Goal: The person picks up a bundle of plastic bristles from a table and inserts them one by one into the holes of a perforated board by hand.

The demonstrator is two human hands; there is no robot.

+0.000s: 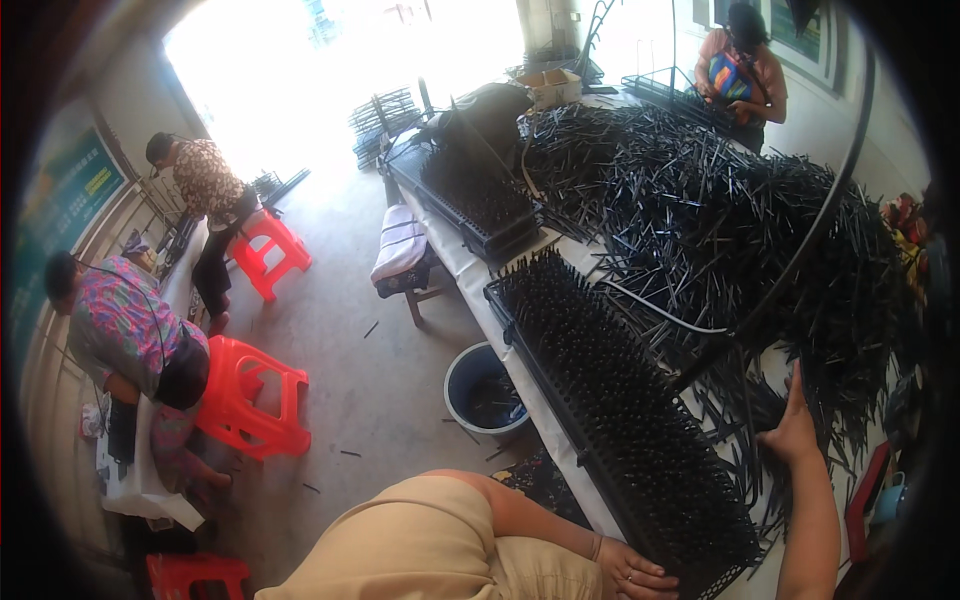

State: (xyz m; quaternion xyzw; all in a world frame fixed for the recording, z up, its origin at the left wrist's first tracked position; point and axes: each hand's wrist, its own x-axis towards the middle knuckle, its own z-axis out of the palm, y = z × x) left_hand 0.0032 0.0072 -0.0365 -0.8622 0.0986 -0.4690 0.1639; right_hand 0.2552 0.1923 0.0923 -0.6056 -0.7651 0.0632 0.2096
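A long black rack, packed with upright thin black sticks, runs along the left edge of the table. My left hand rests at the rack's near left corner, fingers stretched out along its edge; a ring shows on one finger. To the right of the rack, my right hand reaches in at the near side of a big heap of loose black sticks. Its thumb and a finger stand apart, and I see nothing held between them. The other fingers of that hand are partly hidden.
Beyond my rack stands another filled black rack. A dark cable arcs over the heap. Left of the table are a bucket and red plastic stools. Two people work at the left wall; another person stands behind the heap.
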